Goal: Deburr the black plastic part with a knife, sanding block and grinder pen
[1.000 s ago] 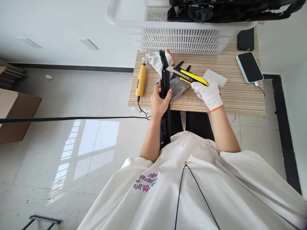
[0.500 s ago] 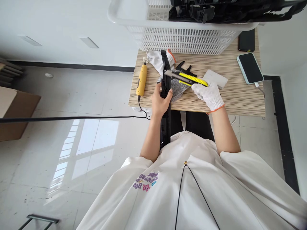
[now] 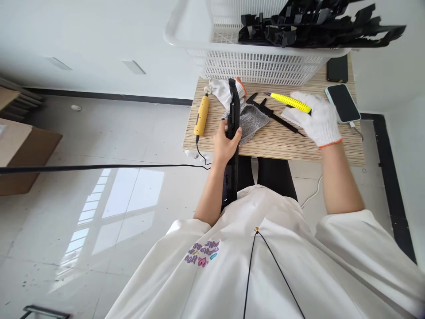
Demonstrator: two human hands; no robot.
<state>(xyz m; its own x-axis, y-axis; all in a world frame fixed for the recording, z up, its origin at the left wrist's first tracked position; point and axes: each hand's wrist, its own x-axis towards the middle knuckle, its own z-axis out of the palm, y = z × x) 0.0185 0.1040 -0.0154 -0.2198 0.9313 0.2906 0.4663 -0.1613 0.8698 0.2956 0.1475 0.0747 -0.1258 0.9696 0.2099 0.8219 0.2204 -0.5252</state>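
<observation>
My bare left hand (image 3: pixel 227 144) is wrapped round a long black plastic part (image 3: pixel 234 106), which stretches from the table back towards my lap. On my right hand (image 3: pixel 318 117) is a white knit glove with an orange cuff. Its fingers close on a yellow utility knife (image 3: pixel 288 102), the tip pointing left. Below the knife lies a black caliper (image 3: pixel 277 116), and a white block (image 3: pixel 292 116) is partly hidden by the gloved hand. A grey knit cloth (image 3: pixel 250 122) is beside the black part, with a white glove (image 3: pixel 221 91) behind it.
A white plastic basket (image 3: pixel 252 66) with several black plastic parts (image 3: pixel 318 33) stands at the table's back. At left lies a yellow corded tool (image 3: pixel 201 116). Two phones, one black (image 3: pixel 337 69) and one light-cased (image 3: pixel 343 103), rest at right. A cardboard box (image 3: pixel 29 155) sits on the floor.
My right hand has moved right with the utility knife, away from the black part, uncovering the caliper. My left hand still grips the part. The whole view has shifted slightly.
</observation>
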